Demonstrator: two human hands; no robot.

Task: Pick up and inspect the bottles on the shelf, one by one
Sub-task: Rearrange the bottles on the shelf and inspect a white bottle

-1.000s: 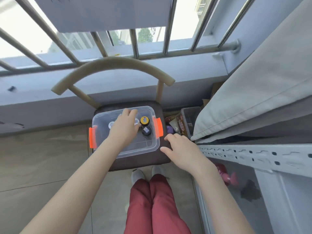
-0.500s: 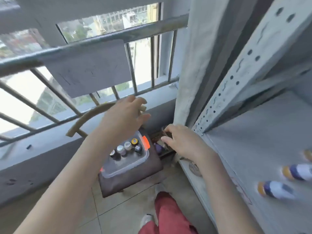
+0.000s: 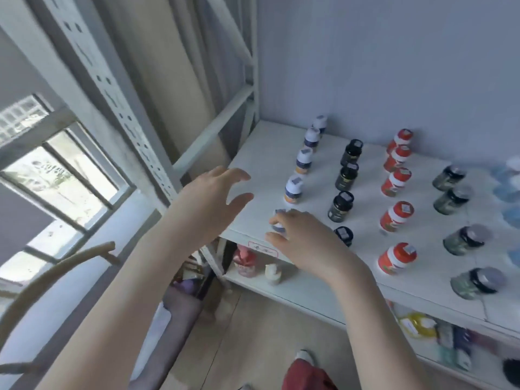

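One white bottle (image 3: 278, 227) at the front edge of the shelf (image 3: 263, 175) now sits within the curled fingers of my right hand (image 3: 306, 243). My left hand (image 3: 209, 202) hovers just beside, spread and empty. Both were over the chair (image 3: 50, 274) a moment ago.

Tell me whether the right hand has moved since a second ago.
Yes. The right hand left the chair and went up to the shelf, curling round the front white-and-blue bottle.

The white flat metal shelf (image 3: 267, 153) is showing white round plastic bottles (image 3: 293, 190) banded navy and orange, black round bottles (image 3: 340, 208), white-capped red round bottles (image 3: 396, 216), and black-lidded grey-green glass jars (image 3: 450, 178).
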